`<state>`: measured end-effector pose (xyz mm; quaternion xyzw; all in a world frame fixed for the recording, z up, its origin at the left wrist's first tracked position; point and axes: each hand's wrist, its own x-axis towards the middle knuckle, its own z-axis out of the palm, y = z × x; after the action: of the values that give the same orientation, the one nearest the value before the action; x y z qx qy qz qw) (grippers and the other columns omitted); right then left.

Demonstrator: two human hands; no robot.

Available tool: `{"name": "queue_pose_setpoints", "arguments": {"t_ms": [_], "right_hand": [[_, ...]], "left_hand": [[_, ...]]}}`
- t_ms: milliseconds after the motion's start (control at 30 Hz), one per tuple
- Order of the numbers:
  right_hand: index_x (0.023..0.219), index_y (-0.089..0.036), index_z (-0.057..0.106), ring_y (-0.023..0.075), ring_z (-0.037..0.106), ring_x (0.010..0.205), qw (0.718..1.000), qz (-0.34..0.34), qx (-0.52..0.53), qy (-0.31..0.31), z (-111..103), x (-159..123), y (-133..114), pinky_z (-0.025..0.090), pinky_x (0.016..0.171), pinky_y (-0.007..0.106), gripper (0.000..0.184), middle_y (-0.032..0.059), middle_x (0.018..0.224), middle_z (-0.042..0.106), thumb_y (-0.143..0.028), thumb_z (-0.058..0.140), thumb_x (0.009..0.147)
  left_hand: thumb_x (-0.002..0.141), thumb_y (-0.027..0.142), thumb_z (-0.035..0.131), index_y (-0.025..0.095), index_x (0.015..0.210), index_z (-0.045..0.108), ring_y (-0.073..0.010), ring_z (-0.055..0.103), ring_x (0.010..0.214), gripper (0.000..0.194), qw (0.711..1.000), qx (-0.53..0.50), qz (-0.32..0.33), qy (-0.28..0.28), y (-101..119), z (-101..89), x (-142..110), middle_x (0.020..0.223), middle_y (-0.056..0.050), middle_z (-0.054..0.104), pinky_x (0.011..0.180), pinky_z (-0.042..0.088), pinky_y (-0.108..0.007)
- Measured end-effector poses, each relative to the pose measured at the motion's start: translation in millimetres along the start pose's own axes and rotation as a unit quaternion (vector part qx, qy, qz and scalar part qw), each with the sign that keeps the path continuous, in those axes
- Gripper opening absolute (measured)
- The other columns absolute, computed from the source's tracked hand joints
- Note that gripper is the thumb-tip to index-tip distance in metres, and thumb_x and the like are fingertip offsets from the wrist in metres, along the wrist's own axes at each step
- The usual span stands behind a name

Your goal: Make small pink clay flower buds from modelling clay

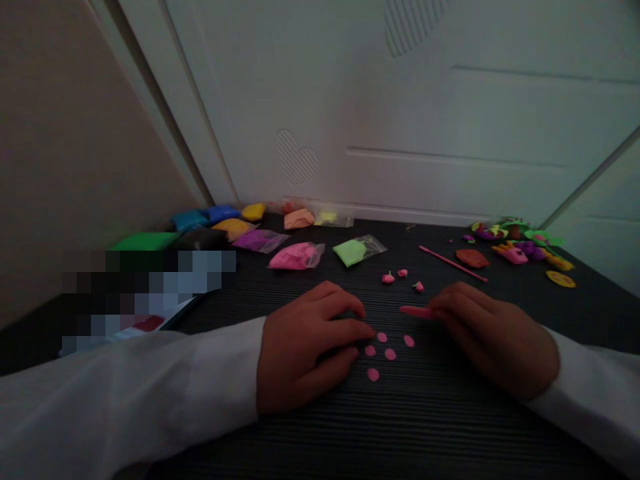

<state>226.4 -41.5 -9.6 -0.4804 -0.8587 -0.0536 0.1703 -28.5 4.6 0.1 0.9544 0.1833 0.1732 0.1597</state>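
Note:
Several small flat pink clay discs (390,355) lie on the dark table in front of me. My left hand (315,350) rests beside them with its fingers apart. Its index fingertip reaches the edge of the nearest discs; whether it touches one I cannot tell. My right hand (493,333) is closed around a pink clay modelling tool (416,311), whose flat tip points left above the discs. Just beyond the tool sit three small pink clay buds (388,278) with bits of green.
Bags of coloured clay, among them a pink bag (295,256) and a light green bag (351,252), lie at the back left. A thin pink stick (453,263) lies behind my right hand, near colourful clay figures (513,252). A white door (400,120) rises behind the table.

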Motion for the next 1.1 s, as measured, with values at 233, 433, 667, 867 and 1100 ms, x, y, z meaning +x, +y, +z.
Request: {"name": "queue_pose_setpoints", "arguments": {"t_ms": [233, 433, 667, 867, 1100], "right_hand": [[0.092, -0.023, 0.059, 0.0153, 0.055, 0.063, 0.994, -0.102, 0.003, 0.029, -4.8, -15.3, -47.0, 0.042, 0.053, 0.028, 0.033, 0.0035, 0.079, 0.062, -0.023, 0.026, 0.090], [0.090, -0.025, 0.060, 0.0157, 0.053, 0.064, 0.997, -0.068, -0.002, 0.034, 1.0, -18.0, -46.1, 0.038, 0.053, 0.028, 0.034, 0.0023, 0.080, 0.061, -0.026, 0.026, 0.090], [0.092, -0.026, 0.060, 0.0154, 0.051, 0.066, 0.998, -0.051, 0.019, 0.034, 4.3, -19.3, -46.6, 0.038, 0.054, 0.028, 0.037, 0.0024, 0.079, 0.060, -0.028, 0.022, 0.091], [0.096, -0.026, 0.059, 0.0156, 0.050, 0.066, 0.997, -0.047, 0.030, 0.045, 5.3, -19.2, -44.8, 0.038, 0.055, 0.028, 0.034, 0.0018, 0.081, 0.060, -0.028, 0.025, 0.091], [0.094, -0.023, 0.060, 0.0163, 0.051, 0.066, 0.997, -0.050, 0.040, 0.035, 2.9, -20.2, -43.6, 0.040, 0.056, 0.029, 0.030, 0.0034, 0.083, 0.060, -0.025, 0.031, 0.089]], "left_hand": [[0.071, 0.008, 0.042, 0.019, 0.098, 0.061, -0.0211, 0.042, 0.093, 0.035, 0.999, -0.019, 0.040, -0.003, -1.7, -3.5, -2.9, 0.102, -0.007, 0.050, 0.077, 0.038, -0.036], [0.069, 0.012, 0.044, 0.019, 0.095, 0.065, -0.0216, 0.042, 0.092, 0.034, 0.996, -0.032, 0.081, -0.020, -0.7, -7.2, -4.5, 0.101, -0.008, 0.052, 0.077, 0.038, -0.037], [0.070, 0.013, 0.045, 0.021, 0.096, 0.064, -0.0216, 0.042, 0.091, 0.034, 0.995, -0.029, 0.087, -0.033, -2.1, -5.8, -3.4, 0.101, -0.007, 0.053, 0.076, 0.038, -0.038], [0.070, 0.011, 0.046, 0.020, 0.096, 0.064, -0.0215, 0.042, 0.091, 0.033, 0.995, -0.034, 0.089, -0.025, -3.4, -3.3, -4.3, 0.101, -0.008, 0.053, 0.076, 0.038, -0.038], [0.070, 0.011, 0.046, 0.020, 0.098, 0.063, -0.0218, 0.042, 0.092, 0.034, 0.994, -0.038, 0.095, -0.025, -5.1, -2.4, -4.7, 0.101, -0.008, 0.053, 0.075, 0.038, -0.038]]}}
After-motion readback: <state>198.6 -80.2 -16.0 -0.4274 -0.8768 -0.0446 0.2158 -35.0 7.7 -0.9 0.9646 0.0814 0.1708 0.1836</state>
